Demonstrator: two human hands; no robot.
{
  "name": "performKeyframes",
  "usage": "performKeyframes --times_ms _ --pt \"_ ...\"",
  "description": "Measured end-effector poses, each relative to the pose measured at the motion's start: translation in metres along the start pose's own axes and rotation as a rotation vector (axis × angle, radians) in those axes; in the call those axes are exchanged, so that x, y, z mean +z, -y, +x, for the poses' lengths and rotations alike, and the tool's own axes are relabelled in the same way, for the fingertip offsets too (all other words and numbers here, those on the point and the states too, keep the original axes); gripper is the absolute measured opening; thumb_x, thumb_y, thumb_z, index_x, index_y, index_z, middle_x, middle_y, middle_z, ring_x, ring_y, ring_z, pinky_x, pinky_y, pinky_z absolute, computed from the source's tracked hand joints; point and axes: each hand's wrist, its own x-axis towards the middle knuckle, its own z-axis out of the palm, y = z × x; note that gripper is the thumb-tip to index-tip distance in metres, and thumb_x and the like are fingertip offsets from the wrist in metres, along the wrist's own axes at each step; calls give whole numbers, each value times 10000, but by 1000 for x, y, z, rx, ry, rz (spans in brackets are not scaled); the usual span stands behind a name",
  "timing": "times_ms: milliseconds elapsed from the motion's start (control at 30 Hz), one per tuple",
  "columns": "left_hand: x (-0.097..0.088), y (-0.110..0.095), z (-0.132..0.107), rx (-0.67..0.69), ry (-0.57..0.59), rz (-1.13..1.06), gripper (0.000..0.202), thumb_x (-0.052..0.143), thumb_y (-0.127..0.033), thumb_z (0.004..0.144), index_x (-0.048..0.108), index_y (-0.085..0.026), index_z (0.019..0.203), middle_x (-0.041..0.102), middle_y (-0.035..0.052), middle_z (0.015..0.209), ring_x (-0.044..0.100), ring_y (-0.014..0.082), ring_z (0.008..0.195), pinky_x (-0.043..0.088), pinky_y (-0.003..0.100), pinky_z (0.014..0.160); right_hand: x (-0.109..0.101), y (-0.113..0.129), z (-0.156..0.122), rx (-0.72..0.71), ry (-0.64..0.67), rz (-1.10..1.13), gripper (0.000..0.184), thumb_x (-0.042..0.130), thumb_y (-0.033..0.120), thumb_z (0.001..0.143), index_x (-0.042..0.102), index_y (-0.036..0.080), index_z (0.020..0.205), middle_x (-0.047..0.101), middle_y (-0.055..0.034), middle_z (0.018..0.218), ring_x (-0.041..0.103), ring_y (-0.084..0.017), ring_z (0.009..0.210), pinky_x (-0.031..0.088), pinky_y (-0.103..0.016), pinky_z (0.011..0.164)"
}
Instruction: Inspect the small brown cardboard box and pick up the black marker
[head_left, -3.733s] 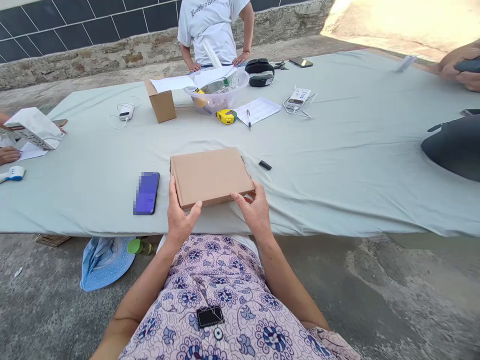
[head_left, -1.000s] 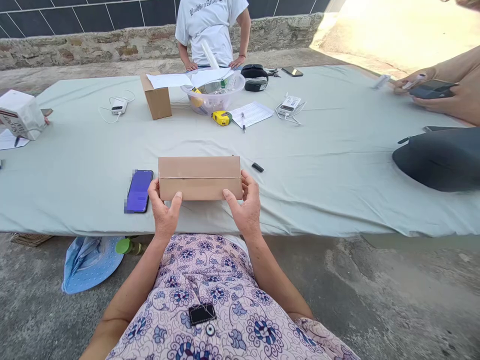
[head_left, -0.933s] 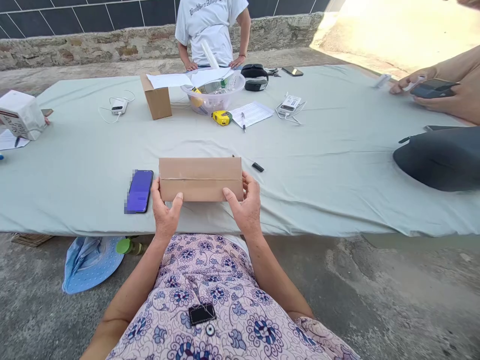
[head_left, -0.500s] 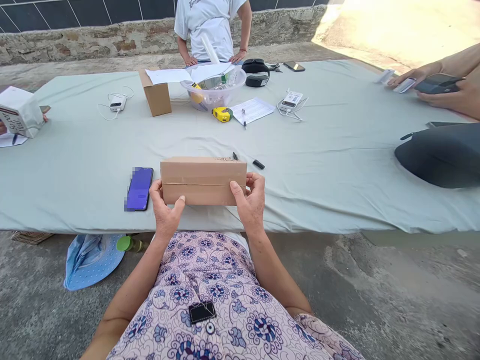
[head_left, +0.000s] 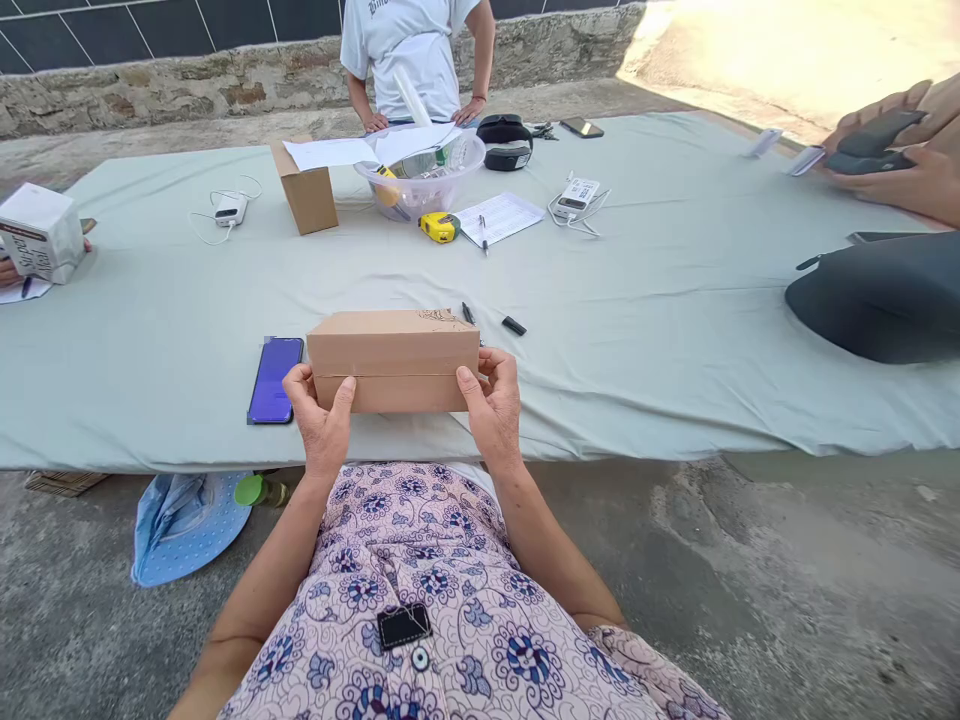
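A brown cardboard box (head_left: 394, 362) is held by its two ends near the table's front edge. My left hand (head_left: 321, 420) grips the left end, thumb on the near face. At the right end my right hand (head_left: 495, 405) is closed the same way. Dark scribbled marks show on the box's top near the far right corner. A smartphone (head_left: 275, 380) with a blue screen lies just left of my left hand. Behind the box rest a black pen (head_left: 468, 313), partly hidden, and a black cap (head_left: 514, 325).
A plastic basin (head_left: 427, 185) with papers and bottles stands at the back, beside an open carton (head_left: 309, 195) and a yellow tape measure (head_left: 439, 227). A black cap-like item (head_left: 877, 300) lies right. Other people's hands (head_left: 892, 160) hold a dark object there. A person (head_left: 412, 60) stands opposite.
The box has tipped so that more of its top and the scribbled marks show. Both my hands stay on it. At the right, the other person's hands have shifted away from the white cards.
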Motion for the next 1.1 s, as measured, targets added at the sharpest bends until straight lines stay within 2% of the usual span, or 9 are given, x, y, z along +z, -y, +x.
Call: performKeyframes --times_ms 167,300,433,533,633,733,900,1000,1100 --pt "-1 10 3 -53 -50 -62 574 826 -516 773 429 -233 1076 564 44 1088 621 183 1038 501 313 917 1 -8 0 3 34 74 315 657 449 911 543 276 1149 646 -82 1214 649 -226 1140 571 -421 945" --pt "-3 15 5 -64 -64 -68 534 804 -488 785 418 -242 1061 565 25 1035 617 169 976 491 300 874 2 -12 -3 30 46 73 312 678 428 873 536 273 1104 653 -66 1153 653 -219 1118 570 -404 945" --pt "-6 19 5 -23 -59 -38 500 759 -446 813 454 -234 1147 563 62 1132 613 190 1046 493 318 925 0 -5 -2 23 55 20 284 638 521 910 528 261 938 629 -31 971 633 -192 925 564 -360 837" --pt "-10 23 6 -8 -48 -23 524 743 -450 815 477 -231 1209 575 97 1220 613 229 1143 497 350 987 -5 4 1 26 120 -8 388 571 607 951 486 259 802 548 7 779 545 -165 732 528 -327 712" --pt "-13 28 9 -17 -40 -53 540 724 -511 831 499 -226 1231 617 116 1241 620 253 1182 498 376 1019 -7 9 2 49 186 -20 451 575 653 937 474 257 745 505 21 710 505 -161 684 512 -329 694" --pt "-17 30 16 -84 -23 -110 621 695 -645 838 495 -236 1259 629 136 1319 613 276 1252 505 397 1043 -7 11 1 41 262 -28 458 617 655 904 496 251 724 545 14 720 538 -171 721 522 -349 745" --pt "-20 28 27 -232 4 -105 828 775 -757 729 454 -269 1315 620 144 1323 622 277 1211 561 369 911 -5 11 -6 42 389 -31 471 692 663 854 523 248 707 590 12 724 549 -176 727 518 -360 770" --pt "-18 27 28 -258 -7 -68 846 805 -721 718 416 -290 1333 614 130 1288 617 260 1171 562 344 832 -2 12 -11 69 417 0 501 703 696 840 519 248 709 592 18 715 549 -167 705 521 -347 746" --pt "-13 26 27 -283 -50 -74 798 831 -646 694 398 -290 1263 594 114 1262 610 252 1126 545 321 764 -1 14 -12 55 428 12 522 708 717 831 523 246 703 591 19 701 553 -165 695 525 -341 734"
